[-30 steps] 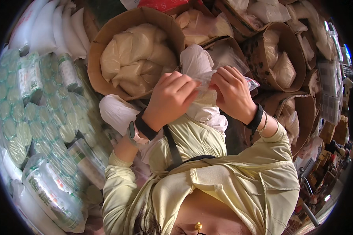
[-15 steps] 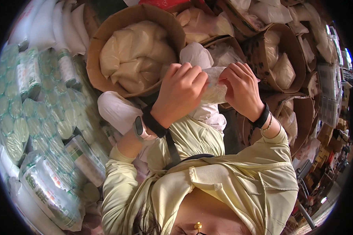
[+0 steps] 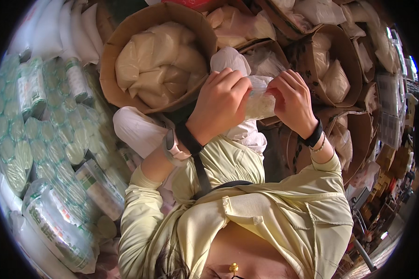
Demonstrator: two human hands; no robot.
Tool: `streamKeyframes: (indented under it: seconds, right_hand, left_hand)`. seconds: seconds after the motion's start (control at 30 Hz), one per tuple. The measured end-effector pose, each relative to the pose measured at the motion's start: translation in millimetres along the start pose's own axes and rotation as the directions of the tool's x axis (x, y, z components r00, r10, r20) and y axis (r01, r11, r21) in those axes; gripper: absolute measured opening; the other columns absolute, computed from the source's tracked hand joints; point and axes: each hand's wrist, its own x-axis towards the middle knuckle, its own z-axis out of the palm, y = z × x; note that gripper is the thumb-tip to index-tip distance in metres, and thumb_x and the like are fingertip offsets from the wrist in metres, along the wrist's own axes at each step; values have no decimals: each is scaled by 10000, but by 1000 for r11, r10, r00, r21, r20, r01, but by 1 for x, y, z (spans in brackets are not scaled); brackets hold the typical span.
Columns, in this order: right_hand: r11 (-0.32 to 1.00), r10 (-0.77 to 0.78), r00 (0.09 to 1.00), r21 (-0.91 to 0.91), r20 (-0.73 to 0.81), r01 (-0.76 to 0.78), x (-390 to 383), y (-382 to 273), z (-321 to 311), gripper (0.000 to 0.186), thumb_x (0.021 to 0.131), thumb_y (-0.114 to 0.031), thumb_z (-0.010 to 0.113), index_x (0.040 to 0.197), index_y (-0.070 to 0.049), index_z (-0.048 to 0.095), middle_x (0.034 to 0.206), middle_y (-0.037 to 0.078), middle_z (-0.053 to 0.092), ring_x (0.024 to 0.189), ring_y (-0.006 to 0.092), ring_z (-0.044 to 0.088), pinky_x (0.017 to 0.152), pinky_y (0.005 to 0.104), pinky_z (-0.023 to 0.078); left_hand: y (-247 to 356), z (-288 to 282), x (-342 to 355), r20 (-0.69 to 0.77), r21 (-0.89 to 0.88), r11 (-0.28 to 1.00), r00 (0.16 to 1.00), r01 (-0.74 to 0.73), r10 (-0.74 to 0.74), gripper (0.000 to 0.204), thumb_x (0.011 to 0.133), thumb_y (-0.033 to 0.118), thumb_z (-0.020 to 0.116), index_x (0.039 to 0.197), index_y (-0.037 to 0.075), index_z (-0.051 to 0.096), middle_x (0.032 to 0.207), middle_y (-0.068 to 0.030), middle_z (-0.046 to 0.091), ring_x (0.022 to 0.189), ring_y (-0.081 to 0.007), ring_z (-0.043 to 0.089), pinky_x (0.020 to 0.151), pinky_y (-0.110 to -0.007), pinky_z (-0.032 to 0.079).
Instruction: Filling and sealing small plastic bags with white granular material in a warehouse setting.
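Note:
A small clear plastic bag with pale contents (image 3: pixel 260 105) hangs between my two hands, above my lap. My left hand (image 3: pixel 224 100) pinches its upper left edge, the fingers curled together. At the upper right edge my right hand (image 3: pixel 291 95) grips it the same way, thumb against the fingers. The bag's top is drawn fairly straight between them. What exactly fills the bag is too blurred to name. Just beyond the left hand stands an open cardboard box (image 3: pixel 108 76) holding several plastic bags of cream-coloured material (image 3: pixel 160 63).
Stacks of wrapped, green-tinted round containers (image 3: pixel 56 135) fill the left side, with white sacks (image 3: pixel 46 32) behind. More open cardboard boxes with filled bags (image 3: pixel 336 83) stand at the far right. Clear plastic bins (image 3: pixel 390 100) are stacked beyond them.
Both hands have moved slightly apart, and the bag's top has been pulled straighter. The bag now hangs more openly in view, its pale contents showing below the fingers.

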Motion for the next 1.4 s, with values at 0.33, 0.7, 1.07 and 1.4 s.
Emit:
streamKeyframes:
  seconds: [0.33, 0.7, 1.07, 1.4]
  right_hand:
    - [990, 88, 996, 105, 28, -90, -1, 4, -32, 179, 696, -47, 726, 847, -48, 631, 820, 80, 585, 805, 284, 559, 728, 370, 447]
    - [979, 154, 988, 137, -28, -149, -6, 15, -29, 137, 697, 63, 661, 796, -23, 620, 780, 103, 591, 725, 289, 577, 649, 355, 469]
    - [990, 136, 983, 62, -121, -129, -20, 16, -36, 229, 701, -66, 758, 877, -48, 612, 937, 79, 641, 856, 277, 612, 735, 346, 499]
    - [988, 146, 985, 69, -97, -140, -21, 13, -36, 226, 692, -54, 755, 847, -38, 591, 875, 80, 608, 835, 285, 590, 734, 351, 486]
  left_hand:
    - [-3, 15, 6, 0, -140, 990, 1000, 16, -16, 77, 743, -22, 603, 792, 24, 567, 784, -107, 553, 770, -313, 556, 685, -392, 450]
    - [-3, 19, 9, -34, -230, 967, 992, 107, -118, 103, 723, -55, 591, 793, 17, 564, 783, -129, 555, 766, -333, 560, 651, -392, 460]
    - [-2, 22, 8, -32, -142, 990, 999, 18, -23, 78, 768, 9, 644, 816, 32, 587, 777, -102, 547, 764, -308, 551, 671, -378, 459]
    - [1, 24, 9, -43, -151, 988, 999, 22, -29, 80, 768, 20, 652, 810, 33, 585, 771, -93, 542, 756, -296, 552, 668, -373, 459]
